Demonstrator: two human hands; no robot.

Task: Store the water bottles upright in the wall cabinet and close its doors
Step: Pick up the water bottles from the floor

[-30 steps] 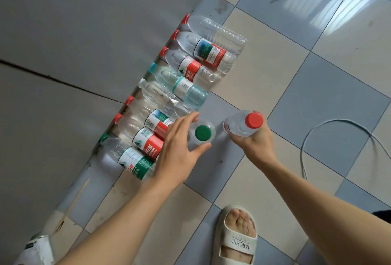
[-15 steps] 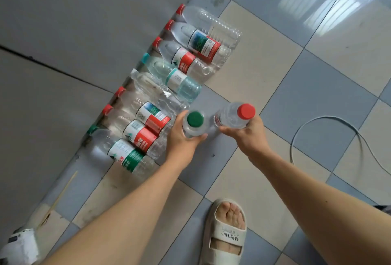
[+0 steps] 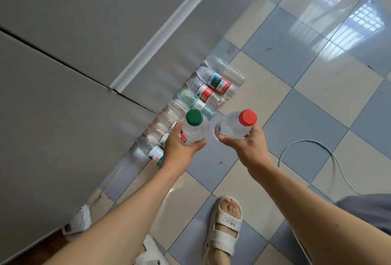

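Note:
My left hand [image 3: 179, 148] grips a clear water bottle with a green cap [image 3: 193, 125], held upright above the floor. My right hand [image 3: 247, 144] grips a clear bottle with a red cap [image 3: 237, 126], also upright, close beside the first. Below them a row of several water bottles [image 3: 211, 86] lies on its side on the tiled floor, caps toward the grey cabinet front [image 3: 63, 106]. My left hand and its bottle hide part of that row. The cabinet's doors appear as flat grey panels with a dark seam.
A white trim strip [image 3: 169, 29] runs diagonally along the grey panels. A thin grey cable [image 3: 313, 144] loops on the tiles at the right. My foot in a white sandal [image 3: 226, 228] stands at the bottom. White crumpled packaging [image 3: 80, 220] lies near the cabinet's lower edge.
Both hands have risen from near the floor with their bottles, toward the camera. The view has tilted up, showing more of the cabinet front and trim strip.

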